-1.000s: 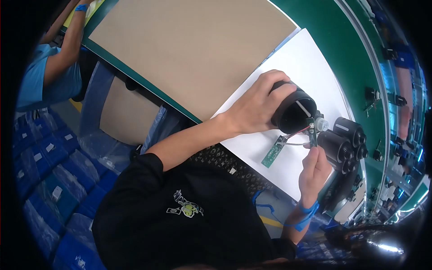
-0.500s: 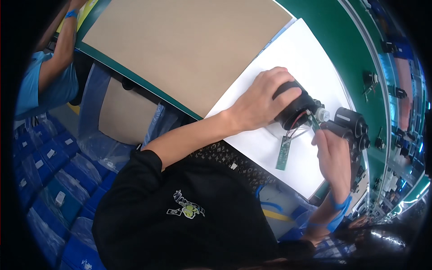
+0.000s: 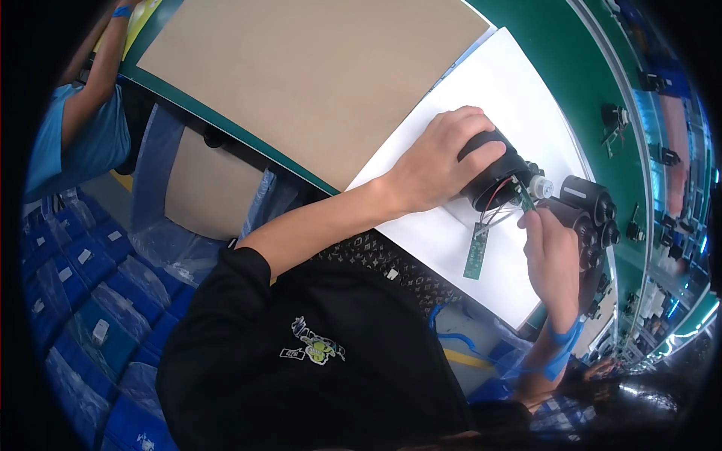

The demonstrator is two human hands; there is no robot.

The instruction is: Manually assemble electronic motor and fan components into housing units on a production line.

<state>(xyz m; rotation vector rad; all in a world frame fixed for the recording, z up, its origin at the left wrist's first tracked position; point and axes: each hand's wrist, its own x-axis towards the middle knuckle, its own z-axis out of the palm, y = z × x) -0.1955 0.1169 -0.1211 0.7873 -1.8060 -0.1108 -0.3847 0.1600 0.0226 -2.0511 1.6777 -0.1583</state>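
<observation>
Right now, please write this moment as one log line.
left hand: grips black cylindrical housing; right hand: holds green circuit board at housing's open end; second green circuit board: wired, over white sheet

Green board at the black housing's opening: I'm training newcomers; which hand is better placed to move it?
Right hand, likely: it pinches the green board, while the left hand grips the housing.

Pretty bright, even light here; the flat white paper sheet looks nearly blown out, while the round black housing's mouth sinks into shadow. Thin white light strips glare far right. Heavy fisheye bends the green counter, and the corners go black.
</observation>
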